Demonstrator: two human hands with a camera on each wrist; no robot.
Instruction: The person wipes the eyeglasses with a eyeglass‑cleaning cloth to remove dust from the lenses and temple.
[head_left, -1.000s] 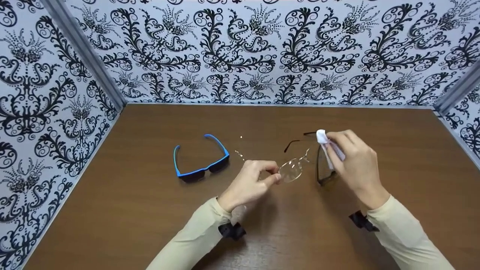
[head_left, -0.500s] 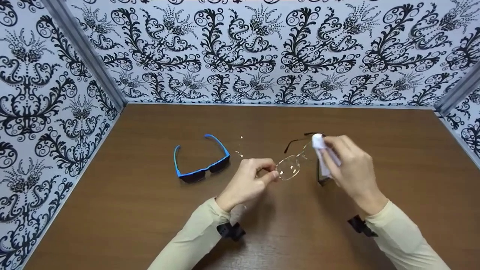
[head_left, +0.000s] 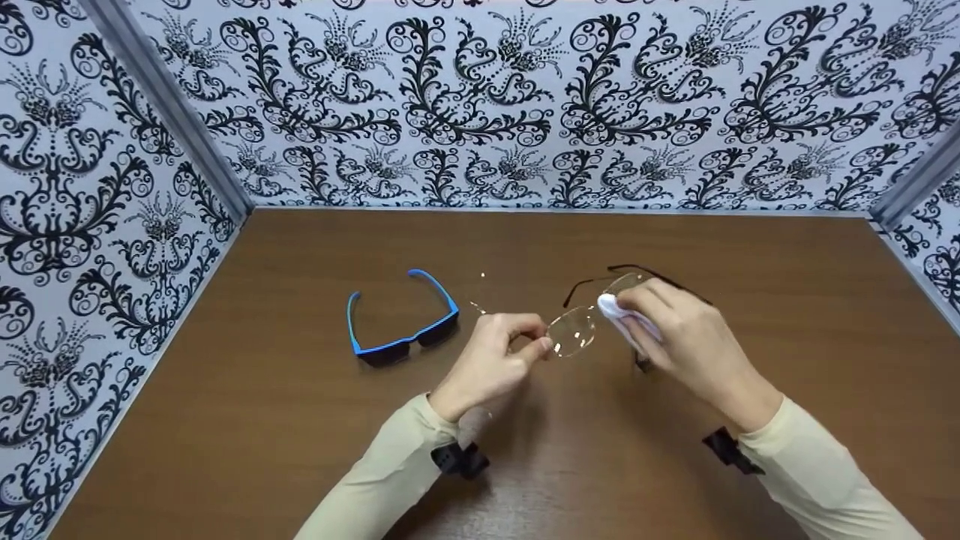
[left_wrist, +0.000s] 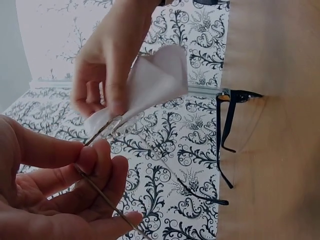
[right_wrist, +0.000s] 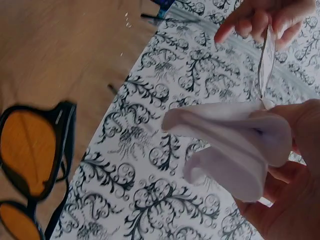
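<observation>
My left hand (head_left: pixel 495 360) pinches the edge of thin wire-framed eyeglasses (head_left: pixel 572 331), one clear lens showing beside its fingertips. A folded white cloth (head_left: pixel 630 319) is pinched in my right hand (head_left: pixel 697 345), its front edge at the bridge of these eyeglasses. From the left wrist view, the cloth (left_wrist: pixel 160 75) spreads out over the far lens side, while a thin temple with a dark tip (left_wrist: pixel 200 197) reaches away. In the right wrist view the held lens (right_wrist: pixel 267 60) appears almost edge-on, directly above the cloth (right_wrist: pixel 225 135).
Blue-framed sunglasses (head_left: pixel 409 345) lie unfolded on the brown table (head_left: pixel 300 450), left of my hands. Black-framed glasses with orange lenses (right_wrist: pixel 30 150) lie at the right, mostly hidden under my right hand in the head view. Patterned walls (head_left: pixel 480 105) stand behind and at the sides.
My right hand has moved left with the cloth, from beside the wire eyeglasses to their bridge. The left hand has shifted slightly left, and the second lens now shows behind the cloth.
</observation>
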